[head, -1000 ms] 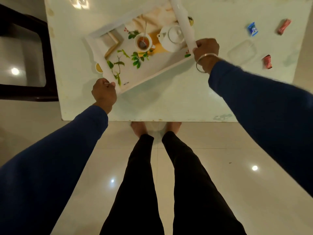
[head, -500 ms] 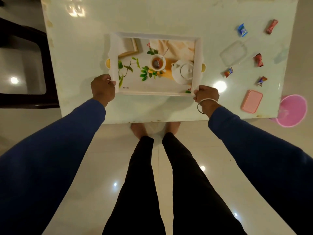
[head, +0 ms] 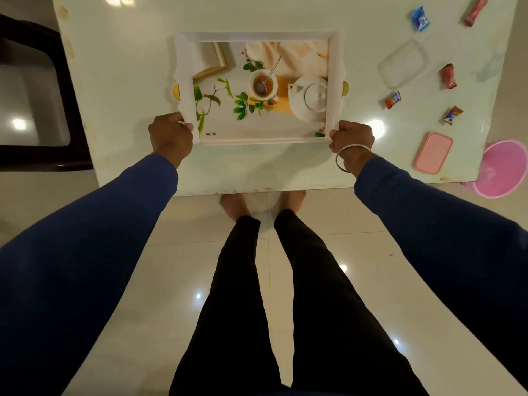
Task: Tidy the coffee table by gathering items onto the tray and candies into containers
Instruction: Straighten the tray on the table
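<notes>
Tray: white tray (head: 187,81) with a printed teapot-and-cup picture sits square on the coffee table (head: 128,67), long sides running parallel to the table's front edge. Nothing real on it, just the print.
Left hand: left hand (head: 171,137) is curled round the tray's near-left corner, thumb on top of the rim, fingers tucked under where I can't see them.
Right hand: right hand (head: 352,138) grips the near-right corner the same way, thumb over the rim. Silver bangle (head: 344,158) on that wrist.
Tray edges: decent strip of bare tabletop between the tray's near rim and the table's front edge, wider bare stretch off to the left, and some room behind the far rim too.
Right side of table: that's where the clutter is. Clear container (head: 403,64) lies just beside the tray's right handle, not touching. Pink lid (head: 433,152) sits near the front right corner.
Candies: all loose on the table, none in a container. Blue candy (head: 420,22) and red candy (head: 475,11) at the far right, another red candy (head: 448,76) right of the clear container, orange-wrapped candy (head: 393,100) and a purple-wrapped candy (head: 452,115) closer in.
Off the table: pink bowl (head: 504,168) past the right edge, lower down. Dark chair (head: 34,95) hugs the left edge.
Floor: person's bare feet are right at the front edge, glossy tiles behind.
</notes>
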